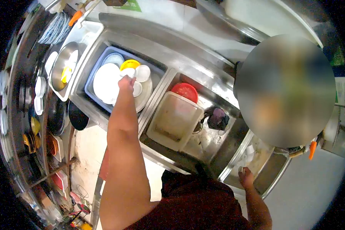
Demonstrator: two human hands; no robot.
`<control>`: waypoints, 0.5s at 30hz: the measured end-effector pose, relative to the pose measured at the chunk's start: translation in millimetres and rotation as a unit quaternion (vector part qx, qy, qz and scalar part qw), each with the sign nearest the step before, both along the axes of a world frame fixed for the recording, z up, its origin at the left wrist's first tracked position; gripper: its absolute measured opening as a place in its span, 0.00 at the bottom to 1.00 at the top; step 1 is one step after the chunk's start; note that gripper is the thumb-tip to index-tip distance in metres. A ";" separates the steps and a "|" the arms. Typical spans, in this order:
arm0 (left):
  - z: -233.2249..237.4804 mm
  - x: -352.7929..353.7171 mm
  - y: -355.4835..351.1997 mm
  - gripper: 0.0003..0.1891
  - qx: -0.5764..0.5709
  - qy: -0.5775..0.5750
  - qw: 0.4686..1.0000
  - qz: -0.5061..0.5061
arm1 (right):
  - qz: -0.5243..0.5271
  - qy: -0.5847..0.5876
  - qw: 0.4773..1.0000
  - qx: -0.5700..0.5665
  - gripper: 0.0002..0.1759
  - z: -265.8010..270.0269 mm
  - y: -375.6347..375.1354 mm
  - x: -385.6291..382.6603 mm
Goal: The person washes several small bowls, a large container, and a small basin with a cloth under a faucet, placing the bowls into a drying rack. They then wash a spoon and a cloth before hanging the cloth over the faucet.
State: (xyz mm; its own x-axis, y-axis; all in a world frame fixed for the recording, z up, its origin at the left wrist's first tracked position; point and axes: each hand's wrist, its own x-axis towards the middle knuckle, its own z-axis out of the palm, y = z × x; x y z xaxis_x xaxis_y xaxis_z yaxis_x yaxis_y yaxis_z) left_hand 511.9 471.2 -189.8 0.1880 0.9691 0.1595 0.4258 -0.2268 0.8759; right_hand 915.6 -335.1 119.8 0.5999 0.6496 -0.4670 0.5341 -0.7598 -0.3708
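Observation:
My left hand (127, 81) reaches into the left sink and is closed on a small white bowl (128, 73). Around it, in a blue tub (89, 86), lie a large white plate (105, 82), a yellow bowl (130, 64), another small white bowl (143, 73) and a pale blue dish (113, 59). Far to the right, my right hand (247, 178) is over the right-hand basin (234, 178). Its fingers are curled round a small whitish thing whose kind I cannot make out.
The middle sink holds a cloudy plastic bin (175, 120), a red round container (185, 92) and a dark bundle (218, 118). Left of the sinks, a steel bowl (60, 63) sits in a white tray (92, 30). Shelves (46, 153) with stacked dishes line the far left.

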 end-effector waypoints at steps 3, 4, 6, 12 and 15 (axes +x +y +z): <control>-0.4 7.4 -0.5 0.18 -0.046 0.329 0.943 0.016 | -0.049 -0.009 0.998 -0.030 0.17 8.2 15.2 -5.3; 59.2 33.9 -28.4 0.19 -0.043 0.428 0.903 -0.003 | -0.053 -0.008 0.998 -0.027 0.17 13.3 22.9 -7.9; 226.2 105.4 -100.9 0.20 -0.019 0.610 0.791 -0.053 | -0.044 -0.038 0.998 -0.025 0.18 23.2 36.8 -11.5; 289.1 224.7 -241.8 0.13 -0.081 0.000 0.997 0.013 | -0.242 0.119 0.958 0.096 0.18 -26.0 -32.6 -7.0; 316.4 275.8 -354.6 0.13 -0.025 0.022 0.994 -0.106 | -0.172 0.014 0.985 -0.014 0.27 -59.9 -82.4 -8.3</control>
State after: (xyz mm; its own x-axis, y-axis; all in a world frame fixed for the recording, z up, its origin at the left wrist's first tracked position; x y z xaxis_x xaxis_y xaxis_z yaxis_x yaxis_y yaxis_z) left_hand 787.7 116.6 126.6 0.3954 0.9132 0.0981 0.4118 -0.2718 0.8698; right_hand 907.3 -417.5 59.9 0.7696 0.3966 -0.5005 0.2328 -0.9041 -0.3584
